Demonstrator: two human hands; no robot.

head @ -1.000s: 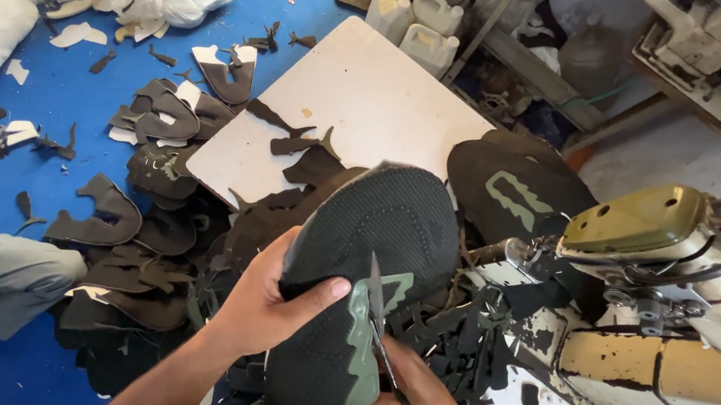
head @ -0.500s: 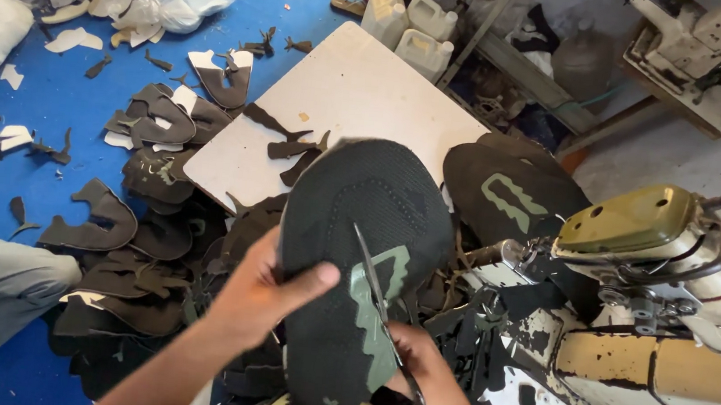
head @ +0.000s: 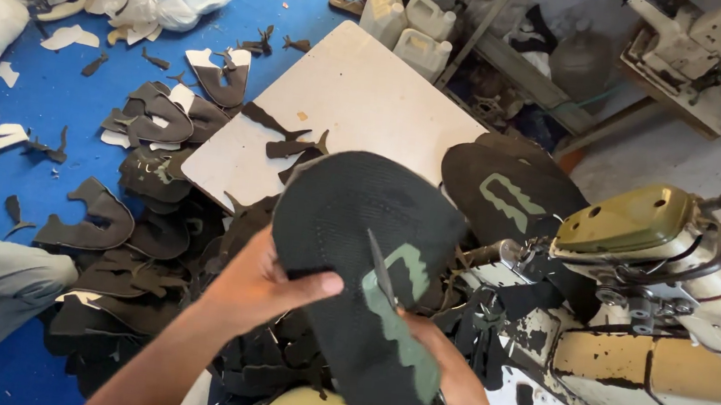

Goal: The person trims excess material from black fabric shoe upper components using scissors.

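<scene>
Held up between us and the sewing machine (head: 660, 293), the black mesh shoe upper (head: 364, 256) with its green emblem appears light, thin and floppy, so we judge it best gripped at the edge. Our left hand (head: 260, 285) closes thumb and fingers (head: 317, 285) on its left rim; our right hand (head: 449, 383), behind the lower part, holds pointed scissors (head: 382, 271), though its grip is hidden.

Bright even daylight, soft shadows, slight motion blur, mild wide-angle edge distortion
</scene>
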